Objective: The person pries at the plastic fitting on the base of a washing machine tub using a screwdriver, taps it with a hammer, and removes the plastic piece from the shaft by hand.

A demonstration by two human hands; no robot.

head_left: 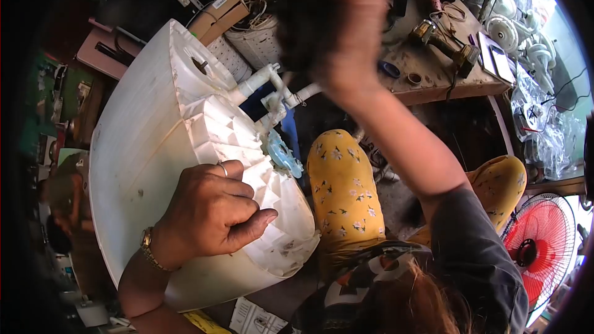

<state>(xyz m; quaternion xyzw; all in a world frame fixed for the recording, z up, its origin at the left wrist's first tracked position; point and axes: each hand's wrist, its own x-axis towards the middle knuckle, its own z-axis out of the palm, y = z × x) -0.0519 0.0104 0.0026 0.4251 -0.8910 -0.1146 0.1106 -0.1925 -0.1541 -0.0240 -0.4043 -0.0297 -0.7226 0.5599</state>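
A large white plastic washing machine body (133, 142) lies tilted on its side, its ribbed underside (216, 130) facing right. My left hand (210, 210), with a ring and a watch, rests closed against the edge of that underside; whatever its curled fingers hold, if anything, is hidden. A white drain pipe (257, 81) and a light-blue plastic part (283, 153) show at the underside. Raised at the top, my right hand (356, 43) is smeared by motion. A dark blurred shape (309, 18) lies against it, and I cannot make out what it is.
A wooden bench (455, 88) at upper right carries a cordless drill (448, 46), a phone (500, 62) and small round parts. A red fan (538, 250) stands at lower right. My knee (339, 167) is beside the machine. A cardboard box (216, 15) sits behind it.
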